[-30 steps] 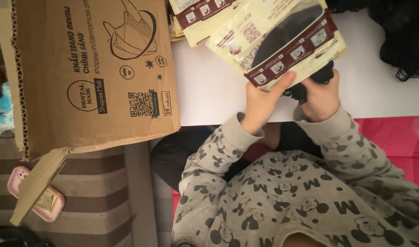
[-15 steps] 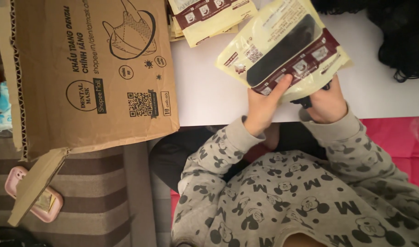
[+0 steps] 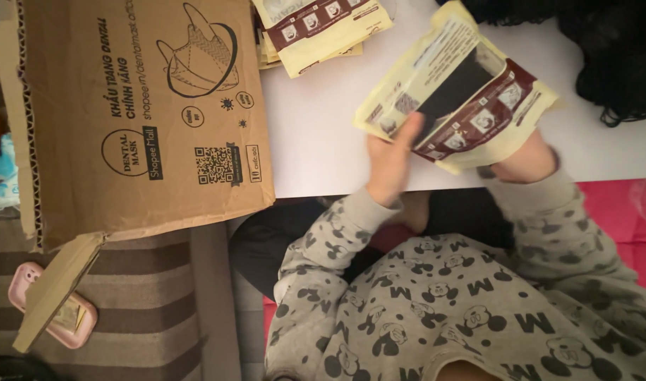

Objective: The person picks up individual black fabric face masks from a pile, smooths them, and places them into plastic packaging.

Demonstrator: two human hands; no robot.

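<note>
Pouches (image 3: 471, 106), cream with maroon bands, are held fanned just above the white worktop (image 3: 316, 141). The left hand (image 3: 390, 166) and right hand (image 3: 524, 159) both grip their lower edges. They look mid-handling, and any next move needs a firm pinch so none slips.

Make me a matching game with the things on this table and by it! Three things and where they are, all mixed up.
1. cardboard box
2. yellow packet
3. pink case

a. held up in both hands
b. lower left, on the striped cushion
c. left side, hanging over the table edge

Pairs: 1-c, 2-a, 3-b
</note>
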